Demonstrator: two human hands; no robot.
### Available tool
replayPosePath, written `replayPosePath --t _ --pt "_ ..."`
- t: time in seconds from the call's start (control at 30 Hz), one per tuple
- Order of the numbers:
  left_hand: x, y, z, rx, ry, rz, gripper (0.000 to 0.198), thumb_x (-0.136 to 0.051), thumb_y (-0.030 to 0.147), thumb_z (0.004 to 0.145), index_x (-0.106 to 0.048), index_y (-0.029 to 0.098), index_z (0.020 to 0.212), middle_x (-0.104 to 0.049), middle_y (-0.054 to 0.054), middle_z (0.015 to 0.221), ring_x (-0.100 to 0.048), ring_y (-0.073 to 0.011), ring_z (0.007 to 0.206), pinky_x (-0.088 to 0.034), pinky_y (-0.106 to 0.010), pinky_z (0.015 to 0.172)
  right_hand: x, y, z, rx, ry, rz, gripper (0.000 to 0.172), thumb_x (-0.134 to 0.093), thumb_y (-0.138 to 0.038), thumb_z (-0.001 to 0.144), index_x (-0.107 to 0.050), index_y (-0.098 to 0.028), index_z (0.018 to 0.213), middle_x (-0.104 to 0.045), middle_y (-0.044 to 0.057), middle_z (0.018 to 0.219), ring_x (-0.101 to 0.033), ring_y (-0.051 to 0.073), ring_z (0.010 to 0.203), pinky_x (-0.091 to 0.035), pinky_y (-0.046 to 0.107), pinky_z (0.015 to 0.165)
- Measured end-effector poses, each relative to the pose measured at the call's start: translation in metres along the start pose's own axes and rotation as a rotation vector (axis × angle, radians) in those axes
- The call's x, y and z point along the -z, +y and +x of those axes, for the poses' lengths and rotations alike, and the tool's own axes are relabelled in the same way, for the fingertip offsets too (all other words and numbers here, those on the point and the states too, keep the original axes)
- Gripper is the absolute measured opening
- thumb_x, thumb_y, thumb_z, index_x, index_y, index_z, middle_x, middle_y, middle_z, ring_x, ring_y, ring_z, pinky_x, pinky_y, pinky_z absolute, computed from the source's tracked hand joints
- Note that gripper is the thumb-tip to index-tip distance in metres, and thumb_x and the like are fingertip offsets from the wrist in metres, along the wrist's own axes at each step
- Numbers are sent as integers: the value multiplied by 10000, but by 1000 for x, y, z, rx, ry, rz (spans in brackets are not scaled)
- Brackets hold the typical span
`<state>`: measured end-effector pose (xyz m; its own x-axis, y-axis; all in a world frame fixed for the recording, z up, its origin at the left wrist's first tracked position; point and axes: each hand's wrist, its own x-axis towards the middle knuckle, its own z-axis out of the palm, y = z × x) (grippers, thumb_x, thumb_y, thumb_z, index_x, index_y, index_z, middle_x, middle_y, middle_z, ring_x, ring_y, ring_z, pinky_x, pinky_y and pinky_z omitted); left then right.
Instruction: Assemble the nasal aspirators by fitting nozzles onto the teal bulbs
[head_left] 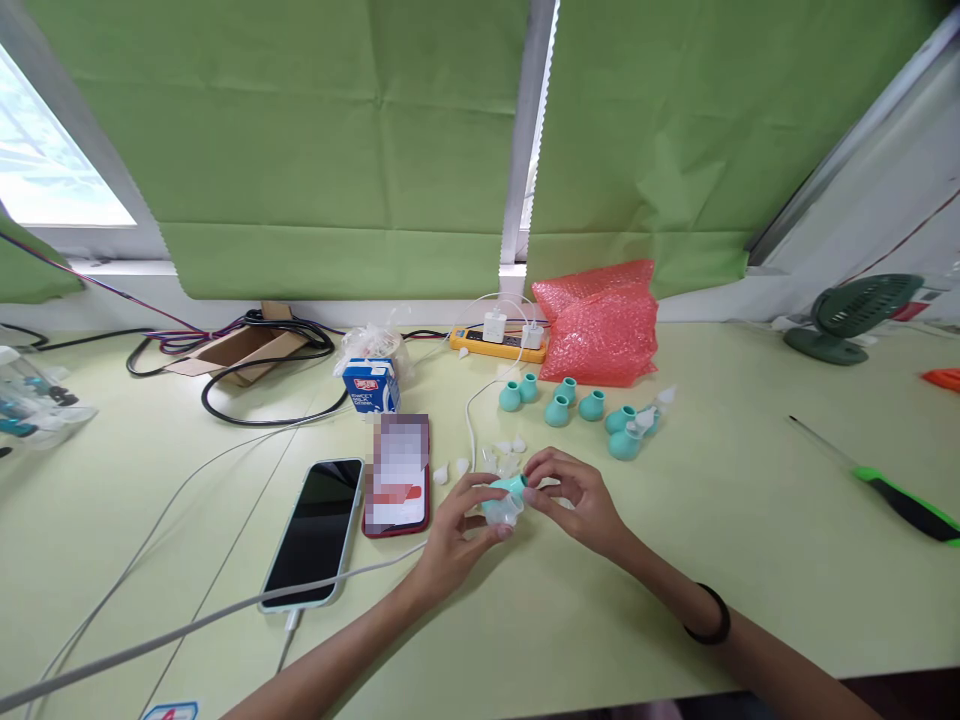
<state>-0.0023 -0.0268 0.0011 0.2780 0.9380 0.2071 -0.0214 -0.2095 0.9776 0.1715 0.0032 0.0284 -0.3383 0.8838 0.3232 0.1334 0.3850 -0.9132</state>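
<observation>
My left hand [459,525] is closed round a teal squeeze bulb [512,486], which lies tilted with its open neck to the right. A clear plastic piece [501,512] sits against the bulb, also between my left fingers. At the neck, the thumb and forefinger of my right hand [574,495] pinch the rim; whether a small part is between them is hidden. Small white tips [441,474] and clear pieces lie just beyond my hands. Farther back stand several more teal bulbs [592,405], and a few at the right carry clear nozzles [643,420].
Left of my hands lie a red-edged phone [399,475] and a black-screened phone [313,530] on a cable. Behind are a blue drink carton [372,386], a yellow power strip [499,345] and a red bubble-wrap bag [600,325]. A screwdriver [904,505] and green fan [847,310] are right.
</observation>
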Motion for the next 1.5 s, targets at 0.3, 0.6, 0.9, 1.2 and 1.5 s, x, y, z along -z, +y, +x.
replayPosePath --t 0.3,0.6,0.9,1.2,1.5 --pt "1 -3 -4 -193 147 503 241 -607 259 700 -590 242 940 -408 -62 1061 -426 -202 993 -383 -341 841 -19 2 -14 -123 8 -75 177 -604 -293 673 -568 -172 797 -574 18 699 -555 111 614 -501 210 521" --pt "-1 -4 -2 -178 284 251 240 -607 213 685 -476 203 886 -462 -48 952 -476 -182 923 -432 -283 731 -1 -7 -2 -189 73 323 118 -661 -216 621 -579 -140 660 -605 33 679 -543 100 472 -488 234 423" --pt "5 6 -6 -54 180 266 243 -494 193 727 -512 174 969 -561 -54 920 -520 -191 840 -411 -282 724 4 7 0 -137 -23 273 204 -695 -126 564 -659 -174 759 -616 39 765 -568 153 705 -498 232 532" --pt "1 10 -6 27 130 360 228 -566 309 704 -544 161 876 -596 -14 796 -541 -149 706 -420 -224 618 5 3 -2 -83 -11 142 193 -689 -136 575 -673 -185 760 -646 53 777 -591 160 707 -505 221 518" --pt "0 6 -5 60 98 339 261 -589 331 688 -576 160 885 -627 -24 790 -574 -160 715 -447 -237 639 9 2 0 -79 -98 92 217 -700 -153 559 -682 -169 775 -655 52 733 -582 136 626 -497 208 497"
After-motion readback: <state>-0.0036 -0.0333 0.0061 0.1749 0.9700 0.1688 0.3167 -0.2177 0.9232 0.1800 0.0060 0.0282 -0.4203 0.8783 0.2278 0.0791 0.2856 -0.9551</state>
